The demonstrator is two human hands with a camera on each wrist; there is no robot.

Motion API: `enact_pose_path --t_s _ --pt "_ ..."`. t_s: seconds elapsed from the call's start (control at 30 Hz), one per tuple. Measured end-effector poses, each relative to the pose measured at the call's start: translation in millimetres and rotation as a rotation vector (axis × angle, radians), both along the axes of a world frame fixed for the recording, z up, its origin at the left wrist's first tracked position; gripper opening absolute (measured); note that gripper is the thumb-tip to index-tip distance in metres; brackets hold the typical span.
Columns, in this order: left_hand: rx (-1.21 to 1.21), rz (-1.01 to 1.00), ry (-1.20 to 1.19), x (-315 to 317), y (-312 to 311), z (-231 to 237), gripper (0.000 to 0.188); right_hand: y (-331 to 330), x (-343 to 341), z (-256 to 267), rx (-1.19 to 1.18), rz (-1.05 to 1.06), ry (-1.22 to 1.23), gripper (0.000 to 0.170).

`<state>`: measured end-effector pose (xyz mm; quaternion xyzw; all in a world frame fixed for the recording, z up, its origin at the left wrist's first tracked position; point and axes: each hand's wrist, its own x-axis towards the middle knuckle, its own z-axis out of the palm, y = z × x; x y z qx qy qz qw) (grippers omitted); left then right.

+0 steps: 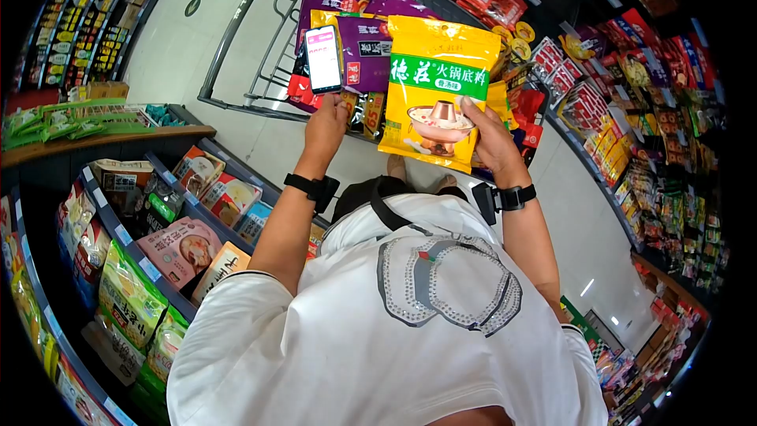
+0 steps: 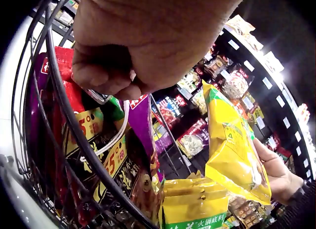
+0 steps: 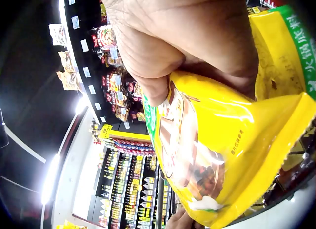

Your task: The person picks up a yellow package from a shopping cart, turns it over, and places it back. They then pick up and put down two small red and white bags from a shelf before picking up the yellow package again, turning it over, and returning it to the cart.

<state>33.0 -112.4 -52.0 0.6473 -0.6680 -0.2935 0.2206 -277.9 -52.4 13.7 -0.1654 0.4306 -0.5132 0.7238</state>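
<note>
The left hand [image 1: 326, 126] grips the lower end of a phone [image 1: 324, 59] with a lit screen; in the left wrist view that hand [image 2: 143, 41] has curled fingers and the phone is mostly hidden. The right hand [image 1: 495, 142] pinches the right edge of a yellow packet [image 1: 410, 93] with a green band and a hotpot picture, thumb on its front. In the right wrist view, this hand [image 3: 187, 36] holds the same packet [image 3: 212, 140]. Beneath both hands, a wire cart [image 1: 229, 55] contains purple packets [image 1: 363, 51], red packets and another yellow packet [image 2: 195, 202].
Packed shelves stand on the right [image 1: 631, 134]. At lower left, a shelf unit bears boxes and bags, including a pink box [image 1: 181, 251]. Bottled goods [image 1: 79, 16] line the far left aisle. Pale floor [image 1: 177, 55] shows beside the cart.
</note>
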Motion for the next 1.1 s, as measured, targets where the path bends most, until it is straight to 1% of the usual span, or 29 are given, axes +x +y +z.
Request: enact_pose_path --t_s 0.1,0.3,0.4,0.5,0.6,0.7,0.8,1.0,1.1 --pt "-0.020 0.005 -0.032 0 2 -6 0.024 -1 0 1 0.003 0.005 0.008 0.038" --pt "0.081 -0.048 0.051 -2 7 -3 0.027 -2 -1 -3 0.013 0.004 0.012 0.039" --pt "0.120 -0.056 0.201 -12 8 3 0.032 -2 1 -1 0.015 -0.001 0.011 0.038" --pt "0.336 -0.078 0.412 -22 8 15 0.041 -2 1 0 0.013 0.000 0.020 0.038" --pt "0.414 -0.151 0.641 -39 12 33 0.048 -2 0 -1 0.012 0.008 0.033 0.038" --pt "0.466 -0.250 0.654 -47 11 39 0.051 -3 0 -1 0.005 0.018 0.031 0.038" --pt "0.417 -0.305 0.594 -53 11 37 0.050 -3 1 0 -0.005 0.013 0.018 0.037" --pt "0.407 -0.319 0.574 -53 8 33 0.049 -4 1 -3 0.003 0.014 0.010 0.037" --pt "0.382 -0.325 0.615 -53 9 28 0.048 -4 0 -7 0.012 0.017 -0.002 0.037"
